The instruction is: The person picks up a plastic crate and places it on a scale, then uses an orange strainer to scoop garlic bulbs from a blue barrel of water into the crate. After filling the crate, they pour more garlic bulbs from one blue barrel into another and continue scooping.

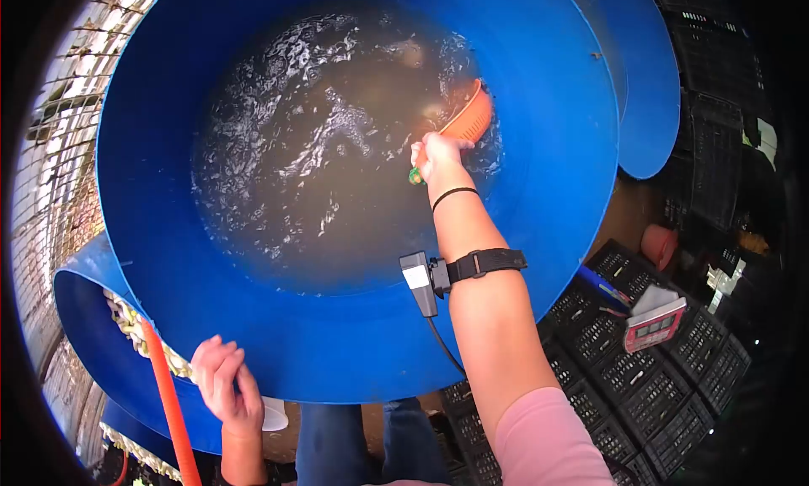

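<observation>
My right hand (440, 154) is closed on the handle of an orange plastic strainer (472, 117), which is tilted and partly under murky water (354, 208). The water, with ripples and foam, lies in a large round blue tub (556, 140). A small green thing (415, 176) shows beside my right hand, at the end of the handle. Pale blurred shapes show in the water near the strainer. At the tub's front left rim, my left hand (226, 383) is open and holds nothing, its fingers loosely bent and the thumb apart.
An orange hose (168, 402) runs up to the tub's left rim. Blue containers with pale pieces (131, 322) stand at the lower left. Black crates (649, 385) are on the right, with a red-and-white device (656, 327) on top. Another blue tub (649, 90) stands behind.
</observation>
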The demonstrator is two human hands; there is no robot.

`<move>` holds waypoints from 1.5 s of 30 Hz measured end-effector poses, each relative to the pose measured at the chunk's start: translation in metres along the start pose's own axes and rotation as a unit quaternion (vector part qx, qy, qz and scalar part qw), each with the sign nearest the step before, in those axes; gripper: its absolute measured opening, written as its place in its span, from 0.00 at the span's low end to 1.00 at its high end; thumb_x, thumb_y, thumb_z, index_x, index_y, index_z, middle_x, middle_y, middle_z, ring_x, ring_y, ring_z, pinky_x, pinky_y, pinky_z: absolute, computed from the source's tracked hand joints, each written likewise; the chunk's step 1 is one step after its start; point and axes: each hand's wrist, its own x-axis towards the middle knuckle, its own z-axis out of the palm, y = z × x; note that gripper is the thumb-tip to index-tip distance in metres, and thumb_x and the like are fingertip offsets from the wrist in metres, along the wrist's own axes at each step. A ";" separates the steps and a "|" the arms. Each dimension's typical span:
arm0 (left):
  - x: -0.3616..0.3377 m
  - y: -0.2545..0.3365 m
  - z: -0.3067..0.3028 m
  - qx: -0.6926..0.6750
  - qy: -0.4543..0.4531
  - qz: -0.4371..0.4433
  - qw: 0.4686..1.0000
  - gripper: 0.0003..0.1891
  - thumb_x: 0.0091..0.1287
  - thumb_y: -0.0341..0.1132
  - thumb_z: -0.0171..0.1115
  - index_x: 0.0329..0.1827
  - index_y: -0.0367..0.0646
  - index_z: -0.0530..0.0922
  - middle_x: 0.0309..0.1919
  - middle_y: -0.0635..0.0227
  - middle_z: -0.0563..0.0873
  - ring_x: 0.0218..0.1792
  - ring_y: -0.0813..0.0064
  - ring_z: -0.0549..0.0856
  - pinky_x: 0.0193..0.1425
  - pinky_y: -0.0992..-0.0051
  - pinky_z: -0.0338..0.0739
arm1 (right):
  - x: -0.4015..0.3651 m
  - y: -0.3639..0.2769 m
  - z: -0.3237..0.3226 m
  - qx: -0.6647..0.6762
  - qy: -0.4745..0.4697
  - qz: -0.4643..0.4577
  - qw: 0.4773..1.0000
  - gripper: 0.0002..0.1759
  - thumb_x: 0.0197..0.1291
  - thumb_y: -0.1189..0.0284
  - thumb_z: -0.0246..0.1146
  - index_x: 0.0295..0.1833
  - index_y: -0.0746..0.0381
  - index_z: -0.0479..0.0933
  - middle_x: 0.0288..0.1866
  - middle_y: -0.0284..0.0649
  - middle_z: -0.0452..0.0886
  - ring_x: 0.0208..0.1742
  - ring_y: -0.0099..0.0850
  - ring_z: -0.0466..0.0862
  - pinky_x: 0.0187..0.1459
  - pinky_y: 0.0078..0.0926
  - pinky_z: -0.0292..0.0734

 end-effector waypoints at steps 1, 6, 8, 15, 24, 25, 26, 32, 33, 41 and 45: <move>-0.004 -0.005 -0.003 0.007 0.012 -0.023 1.000 0.09 0.57 0.17 0.53 0.39 0.35 0.75 0.38 0.56 0.79 0.46 0.52 0.78 0.58 0.56 0.69 | 0.004 0.003 0.006 -0.019 0.036 -0.014 0.999 0.43 0.58 0.84 0.45 0.69 0.43 0.29 0.33 0.44 0.72 0.20 0.29 0.71 0.19 0.26 0.69; -0.006 -0.018 0.011 0.074 -0.044 -0.011 0.996 0.07 0.53 0.23 0.55 0.35 0.39 0.76 0.33 0.61 0.80 0.40 0.57 0.79 0.54 0.60 0.69 | 0.054 0.022 0.004 0.013 0.029 -0.039 0.999 0.09 0.62 0.78 0.52 0.46 0.64 0.61 0.28 0.41 0.73 0.19 0.28 0.70 0.19 0.24 0.68; -0.005 -0.019 0.012 0.079 -0.055 -0.006 0.995 0.07 0.51 0.25 0.55 0.34 0.40 0.76 0.32 0.62 0.80 0.39 0.59 0.79 0.52 0.62 0.68 | 0.048 0.026 0.000 0.008 -0.013 -0.042 0.999 0.08 0.62 0.77 0.53 0.45 0.64 0.63 0.28 0.40 0.73 0.20 0.25 0.70 0.19 0.21 0.68; 0.000 -0.014 0.012 0.096 -0.058 0.000 0.994 0.07 0.49 0.26 0.56 0.33 0.43 0.77 0.31 0.66 0.81 0.38 0.61 0.81 0.49 0.65 0.67 | 0.009 0.012 0.020 -0.034 -0.240 -0.126 0.962 0.02 0.60 0.77 0.56 0.38 0.60 0.69 0.24 0.32 0.70 0.21 0.19 0.70 0.18 0.16 0.66; 0.011 -0.004 0.011 0.114 -0.050 -0.035 0.992 0.09 0.51 0.23 0.58 0.36 0.40 0.77 0.35 0.62 0.82 0.41 0.58 0.81 0.50 0.64 0.69 | -0.069 0.012 0.034 -0.139 -0.369 -0.136 0.909 0.20 0.61 0.78 0.56 0.56 0.59 0.57 0.30 0.38 0.72 0.21 0.20 0.71 0.20 0.16 0.68; 0.016 -0.001 0.010 0.081 -0.040 -0.051 0.995 0.12 0.52 0.21 0.58 0.41 0.39 0.76 0.40 0.60 0.80 0.45 0.58 0.79 0.50 0.65 0.70 | -0.081 0.015 0.029 -0.149 -0.392 -0.127 0.899 0.22 0.61 0.78 0.56 0.57 0.59 0.56 0.30 0.39 0.72 0.21 0.20 0.71 0.20 0.16 0.68; 0.023 0.002 0.009 0.048 -0.030 -0.067 0.996 0.15 0.53 0.20 0.58 0.45 0.37 0.76 0.45 0.57 0.79 0.49 0.58 0.78 0.51 0.65 0.72 | -0.096 0.019 0.021 -0.152 -0.400 -0.115 0.896 0.22 0.61 0.78 0.55 0.57 0.58 0.56 0.29 0.38 0.73 0.21 0.20 0.72 0.20 0.15 0.68; 0.107 0.034 0.039 -0.028 0.013 -0.033 0.999 0.32 0.52 0.19 0.62 0.64 0.43 0.68 0.65 0.53 0.63 0.63 0.56 0.68 0.59 0.67 0.70 | -0.199 0.026 -0.032 -0.257 -0.465 -0.081 0.844 0.26 0.62 0.76 0.54 0.63 0.60 0.52 0.30 0.38 0.74 0.20 0.19 0.73 0.20 0.13 0.70; 0.118 0.045 0.039 -0.024 -0.013 -0.031 0.999 0.34 0.50 0.20 0.63 0.65 0.44 0.67 0.66 0.53 0.60 0.65 0.53 0.65 0.63 0.64 0.67 | -0.213 0.029 -0.044 -0.249 -0.467 -0.070 0.845 0.28 0.62 0.78 0.53 0.65 0.60 0.50 0.31 0.38 0.74 0.21 0.19 0.73 0.21 0.13 0.70; 0.097 0.064 0.087 -0.167 -0.037 -0.053 0.984 0.32 0.51 0.22 0.65 0.63 0.39 0.66 0.54 0.56 0.75 0.57 0.57 0.76 0.59 0.67 0.72 | -0.278 0.083 -0.137 -0.271 -0.419 -0.195 0.844 0.53 0.57 0.79 0.56 0.70 0.63 0.18 0.35 0.57 0.80 0.34 0.48 0.83 0.38 0.36 0.78; 0.070 0.066 0.098 -0.370 -0.055 -0.211 0.903 0.30 0.57 0.22 0.60 0.64 0.40 0.62 0.52 0.60 0.76 0.52 0.70 0.78 0.54 0.73 0.75 | -0.285 0.112 -0.161 -0.263 -0.395 -0.204 0.856 0.55 0.60 0.82 0.55 0.70 0.55 0.14 0.31 0.41 0.77 0.25 0.24 0.76 0.29 0.24 0.76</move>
